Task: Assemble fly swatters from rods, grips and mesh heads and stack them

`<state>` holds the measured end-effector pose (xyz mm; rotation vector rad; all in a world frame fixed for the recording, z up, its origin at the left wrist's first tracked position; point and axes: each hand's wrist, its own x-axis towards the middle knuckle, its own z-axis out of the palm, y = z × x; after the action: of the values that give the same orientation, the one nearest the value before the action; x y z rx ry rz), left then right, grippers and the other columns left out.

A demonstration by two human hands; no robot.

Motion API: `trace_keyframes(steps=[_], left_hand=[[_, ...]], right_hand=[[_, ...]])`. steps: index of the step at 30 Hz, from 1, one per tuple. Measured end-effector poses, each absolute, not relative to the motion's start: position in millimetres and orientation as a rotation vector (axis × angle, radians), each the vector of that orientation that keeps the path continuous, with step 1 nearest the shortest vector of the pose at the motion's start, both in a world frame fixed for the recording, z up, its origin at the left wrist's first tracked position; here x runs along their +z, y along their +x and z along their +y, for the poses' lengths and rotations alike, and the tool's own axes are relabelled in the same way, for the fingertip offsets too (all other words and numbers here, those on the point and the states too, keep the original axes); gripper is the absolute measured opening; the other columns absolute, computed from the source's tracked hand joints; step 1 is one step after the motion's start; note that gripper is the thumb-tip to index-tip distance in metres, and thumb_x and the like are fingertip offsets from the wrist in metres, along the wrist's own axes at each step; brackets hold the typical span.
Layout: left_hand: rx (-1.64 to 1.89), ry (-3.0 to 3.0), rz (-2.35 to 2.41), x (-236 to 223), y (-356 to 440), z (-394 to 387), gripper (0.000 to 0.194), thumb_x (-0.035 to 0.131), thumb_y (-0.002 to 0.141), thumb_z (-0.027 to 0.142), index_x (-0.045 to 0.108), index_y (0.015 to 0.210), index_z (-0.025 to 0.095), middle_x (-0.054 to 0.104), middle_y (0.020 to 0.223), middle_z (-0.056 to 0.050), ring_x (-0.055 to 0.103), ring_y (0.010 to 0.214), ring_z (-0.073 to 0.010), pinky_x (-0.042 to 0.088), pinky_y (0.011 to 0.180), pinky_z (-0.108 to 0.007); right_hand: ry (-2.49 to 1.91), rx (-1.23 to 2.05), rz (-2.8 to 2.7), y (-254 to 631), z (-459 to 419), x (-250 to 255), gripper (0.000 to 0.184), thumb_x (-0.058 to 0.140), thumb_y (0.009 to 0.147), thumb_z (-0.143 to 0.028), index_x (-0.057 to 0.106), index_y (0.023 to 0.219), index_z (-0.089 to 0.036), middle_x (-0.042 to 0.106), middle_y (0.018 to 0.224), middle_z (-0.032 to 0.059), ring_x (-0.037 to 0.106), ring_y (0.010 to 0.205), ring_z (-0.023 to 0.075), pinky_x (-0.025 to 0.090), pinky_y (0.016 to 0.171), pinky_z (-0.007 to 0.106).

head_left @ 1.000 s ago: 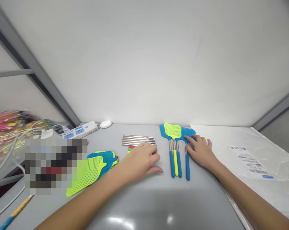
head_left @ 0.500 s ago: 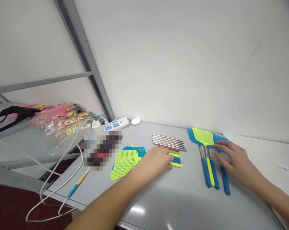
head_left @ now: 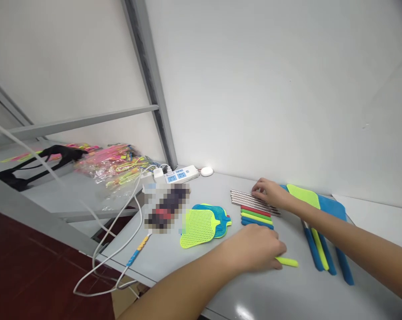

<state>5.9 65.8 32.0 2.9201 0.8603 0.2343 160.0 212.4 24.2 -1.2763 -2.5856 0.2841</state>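
While loose mesh fly-swatter heads (head_left: 197, 227) lie left of both hands' fingers, steel rods (head_left: 241, 198) and a row of coloured grips (head_left: 256, 217) sit beyond the left hand (head_left: 257, 246), its fingers closed on a yellow-green grip (head_left: 288, 262). The right hand's (head_left: 274, 194) fingers curl over the rods, their hold unclear; rightward lie rod-and-head fly swatters (head_left: 304, 196). Picking out parts seems in hand; singling out one rod calls for a narrow pinch.

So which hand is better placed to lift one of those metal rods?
Right, I'd judge: the right hand is at the metal rods, while the left hand is holding a yellow-green handle.
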Motion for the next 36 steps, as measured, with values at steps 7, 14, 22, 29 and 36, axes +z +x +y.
trace_keyframes(steps=[7, 14, 22, 29, 36], left_hand=[[0.221, 2.884, 0.745, 18.3, 18.2, 63.2, 0.021, 0.055, 0.087, 0.040, 0.063, 0.087, 0.020, 0.060, 0.079, -0.005, 0.059, 0.071, -0.0205, 0.030, 0.047, -0.030], [0.341, 2.821, 0.767, 14.7, 25.3, 61.6, 0.029, 0.041, 0.096, 0.041, 0.056, 0.099, 0.017, 0.060, 0.096, -0.009, 0.059, 0.086, -0.0221, 0.041, 0.062, -0.032], [0.630, 2.451, 1.108, 36.3, 12.2, 70.4, 0.027, 0.026, 0.102, 0.038, 0.043, 0.115, 0.021, 0.065, 0.099, -0.004, 0.062, 0.080, -0.0191, 0.040, 0.062, -0.029], [0.969, 2.406, 1.208, 38.6, 1.3, 80.1, 0.024, 0.034, 0.100, 0.034, 0.053, 0.093, 0.021, 0.063, 0.077, 0.002, 0.057, 0.068, -0.0129, 0.037, 0.061, -0.025], [0.963, 2.517, 1.164, 32.0, 5.4, 83.5, 0.031, 0.038, 0.096, 0.029, 0.049, 0.068, 0.020, 0.050, 0.059, 0.003, 0.043, 0.053, -0.0104, 0.029, 0.053, -0.025]], right_hand=[[-1.188, 0.293, -2.688, 152.3, 226.3, 17.3, 0.025, 0.047, 0.089, -0.036, 0.068, 0.093, -0.023, 0.065, 0.099, 0.0056, 0.063, 0.084, 0.0200, 0.048, 0.075, 0.032], [-1.404, 0.102, -2.534, 162.5, 230.0, 21.2, 0.025, 0.038, 0.093, -0.033, 0.058, 0.096, -0.019, 0.066, 0.079, 0.0086, 0.060, 0.069, 0.0243, 0.042, 0.061, 0.034], [-1.478, 0.003, -2.063, 243.0, 143.5, 43.3, 0.027, 0.044, 0.094, -0.048, 0.055, 0.103, -0.025, 0.067, 0.077, 0.0072, 0.061, 0.060, 0.0212, 0.044, 0.051, 0.032], [-1.039, -0.369, -2.322, 296.4, 97.2, 17.0, 0.018, 0.049, 0.094, -0.036, 0.062, 0.100, -0.024, 0.065, 0.071, 0.0029, 0.057, 0.051, 0.0162, 0.040, 0.047, 0.029], [-0.972, -0.571, -2.376, 289.0, 85.9, 15.6, 0.023, 0.052, 0.095, -0.028, 0.066, 0.113, -0.023, 0.060, 0.064, -0.0003, 0.053, 0.054, 0.0138, 0.036, 0.051, 0.027]])
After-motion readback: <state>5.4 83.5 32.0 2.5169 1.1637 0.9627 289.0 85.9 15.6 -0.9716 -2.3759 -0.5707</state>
